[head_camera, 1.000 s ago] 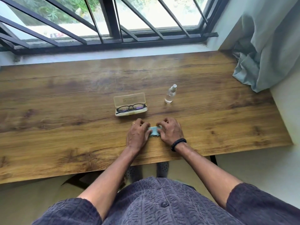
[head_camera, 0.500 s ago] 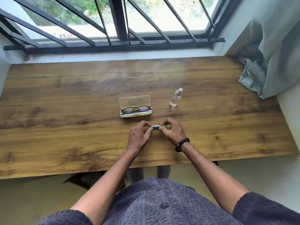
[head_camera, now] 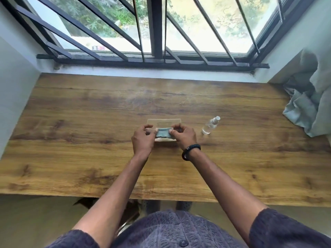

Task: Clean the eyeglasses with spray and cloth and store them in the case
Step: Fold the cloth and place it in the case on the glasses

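Note:
A small folded blue cloth (head_camera: 163, 134) is held over the open glasses case (head_camera: 163, 122) in the middle of the wooden table (head_camera: 89, 122). My left hand (head_camera: 143, 138) pinches the cloth's left end and my right hand (head_camera: 184, 136) pinches its right end. Only the case's translucent lid and a strip of its front rim show around the hands. The eyeglasses are hidden behind the cloth and my hands. A small clear spray bottle (head_camera: 210, 125) stands upright to the right of the case.
A pale grey curtain (head_camera: 309, 108) bunches on the table's right end. A barred window (head_camera: 157, 33) and white sill run along the far edge, with walls at both sides. Bare wood lies left of the case and near the front edge.
Both hands lifted the folded cloth off the table and carried it forward over the open case, now covering the glasses. The camera tilted up and moved closer.

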Motion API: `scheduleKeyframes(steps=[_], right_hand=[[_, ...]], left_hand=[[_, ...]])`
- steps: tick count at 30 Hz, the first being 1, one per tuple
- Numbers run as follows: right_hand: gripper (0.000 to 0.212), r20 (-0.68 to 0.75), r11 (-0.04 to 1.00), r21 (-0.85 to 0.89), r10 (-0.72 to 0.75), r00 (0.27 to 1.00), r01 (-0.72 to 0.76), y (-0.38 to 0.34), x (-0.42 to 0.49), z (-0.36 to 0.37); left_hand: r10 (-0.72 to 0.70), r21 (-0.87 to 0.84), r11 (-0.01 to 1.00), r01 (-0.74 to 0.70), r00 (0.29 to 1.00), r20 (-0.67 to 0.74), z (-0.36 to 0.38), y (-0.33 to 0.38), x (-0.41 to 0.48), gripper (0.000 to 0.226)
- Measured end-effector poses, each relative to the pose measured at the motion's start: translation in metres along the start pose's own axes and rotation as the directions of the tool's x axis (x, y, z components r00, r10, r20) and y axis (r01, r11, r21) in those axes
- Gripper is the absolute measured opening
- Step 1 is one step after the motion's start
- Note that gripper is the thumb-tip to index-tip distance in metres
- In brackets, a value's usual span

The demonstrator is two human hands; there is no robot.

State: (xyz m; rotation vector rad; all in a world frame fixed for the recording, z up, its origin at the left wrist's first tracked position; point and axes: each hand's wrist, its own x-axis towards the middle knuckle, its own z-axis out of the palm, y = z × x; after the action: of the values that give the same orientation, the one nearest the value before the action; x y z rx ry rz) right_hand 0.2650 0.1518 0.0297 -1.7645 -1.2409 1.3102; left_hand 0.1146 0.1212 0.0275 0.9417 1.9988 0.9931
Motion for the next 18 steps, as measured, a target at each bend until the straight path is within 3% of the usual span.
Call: scheduleKeyframes(steps=[6,10,18], right_hand=[[0.003,-0.071,0.982,-0.186,0.003,0.997,-0.016,-0.007,0.014,0.018],[0.009,-0.077,0.955,-0.295,-0.034,0.996,0.009,-0.012,0.016,0.018],[0.006,-0.07,0.935,-0.355,-0.046,0.997,0.018,-0.004,0.018,0.022]], left_hand=[[0.002,0.105,0.994,-0.003,1.0,0.014,0.006,0.006,0.022,0.018],[0.036,0.242,0.969,-0.046,0.998,0.047,0.007,0.009,0.023,0.019],[0.078,0.364,0.926,-0.103,0.993,0.084,0.007,-0.001,0.017,0.017]])
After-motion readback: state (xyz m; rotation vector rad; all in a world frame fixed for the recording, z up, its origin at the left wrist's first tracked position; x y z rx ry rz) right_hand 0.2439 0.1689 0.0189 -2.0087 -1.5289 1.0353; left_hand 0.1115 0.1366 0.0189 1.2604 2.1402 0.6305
